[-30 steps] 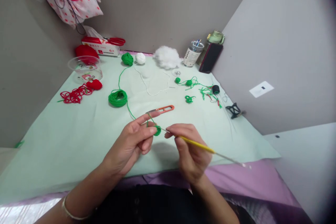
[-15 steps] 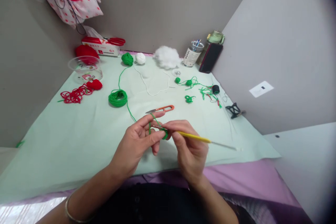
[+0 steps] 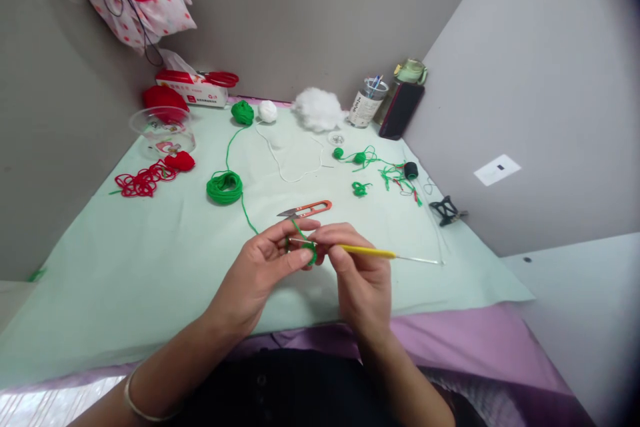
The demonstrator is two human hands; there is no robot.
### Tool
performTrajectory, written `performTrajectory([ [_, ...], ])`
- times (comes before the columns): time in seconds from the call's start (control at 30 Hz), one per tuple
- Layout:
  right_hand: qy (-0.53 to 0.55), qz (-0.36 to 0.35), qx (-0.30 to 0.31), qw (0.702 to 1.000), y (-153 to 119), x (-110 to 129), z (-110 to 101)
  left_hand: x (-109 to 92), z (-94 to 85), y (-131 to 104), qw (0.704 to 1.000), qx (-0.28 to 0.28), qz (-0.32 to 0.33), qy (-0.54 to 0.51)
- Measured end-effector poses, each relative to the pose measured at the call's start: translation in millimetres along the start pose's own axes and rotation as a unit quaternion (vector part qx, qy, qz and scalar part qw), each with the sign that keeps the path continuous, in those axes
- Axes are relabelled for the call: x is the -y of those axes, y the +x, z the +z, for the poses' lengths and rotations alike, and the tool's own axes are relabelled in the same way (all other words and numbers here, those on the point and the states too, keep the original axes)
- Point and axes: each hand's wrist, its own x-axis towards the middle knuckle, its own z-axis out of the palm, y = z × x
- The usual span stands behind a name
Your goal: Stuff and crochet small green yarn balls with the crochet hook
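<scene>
Between thumb and fingers, my left hand [image 3: 267,267] pinches a small green crochet piece [image 3: 311,255]. Green yarn runs over its raised index finger and back to a wound green yarn coil [image 3: 225,187] at the left. My right hand [image 3: 363,277] grips a crochet hook [image 3: 365,251] by its yellow handle. The hook's metal tip lies at the green piece, close to the left fingers; whether it sits inside a stitch I cannot tell. Its thin rear end points right over the table. Just beyond my fingers lie orange-handled thread snips [image 3: 313,208].
Red yarn [image 3: 145,179] and a clear plastic tub [image 3: 165,137] are at the left. Green and white yarn balls, white stuffing [image 3: 319,109], a pen cup [image 3: 367,105] and a leaning phone [image 3: 401,111] line the back. Green scraps [image 3: 360,188] and a small black stand [image 3: 447,211] lie right.
The hook has swung to a flatter angle, its rear end rising and shifting left. My right hand has moved slightly left, and my left index finger has lowered a little.
</scene>
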Motion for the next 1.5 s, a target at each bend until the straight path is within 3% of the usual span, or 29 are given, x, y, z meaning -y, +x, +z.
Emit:
performTrajectory([
  [0.3,0.025,0.058,-0.027,0.998,-1.2,-8.0,-2.8,-0.2,0.3,0.0,0.999,-0.022,-0.007,0.046],
  [0.47,0.062,0.085,-0.052,0.993,2.2,-5.9,0.4,-2.3,0.9,-0.7,0.999,-0.018,-0.037,-0.012],
  [0.67,0.099,0.076,-0.036,0.992,1.4,-4.7,0.4,-0.9,0.2,-2.2,0.999,-0.003,-0.032,-0.026],
  [0.8,0.045,0.038,-0.030,0.998,-3.8,-2.7,-2.0,0.8,-1.2,-3.4,1.000,-0.007,-0.012,-0.006],
  [0.93,-0.095,-0.034,-0.013,0.995,-9.6,3.5,-4.2,4.0,-2.9,-4.8,0.997,-0.023,0.037,0.056],
  [1.17,-0.281,-0.197,0.065,0.937,-12.3,8.9,-5.7,5.9,-0.9,-5.4,0.993,-0.024,0.062,0.092],
  [1.3,-0.398,-0.288,0.059,0.869,-18.4,-2.4,-3.4,6.1,-1.8,-5.1,0.999,-0.009,0.035,0.040],
  [1.37,-0.425,-0.310,0.050,0.849,-20.9,-6.9,-2.4,5.1,-3.1,-4.3,1.000,0.010,-0.008,-0.017],
  [1.43,-0.386,-0.278,0.037,0.879,-20.6,-7.4,-2.1,2.5,-4.2,-3.3,0.996,0.024,-0.057,-0.063],
  [1.5,-0.290,-0.204,0.012,0.935,-17.4,-4.6,-2.6,-0.8,-4.8,-2.3,0.994,0.023,-0.074,-0.077],
])
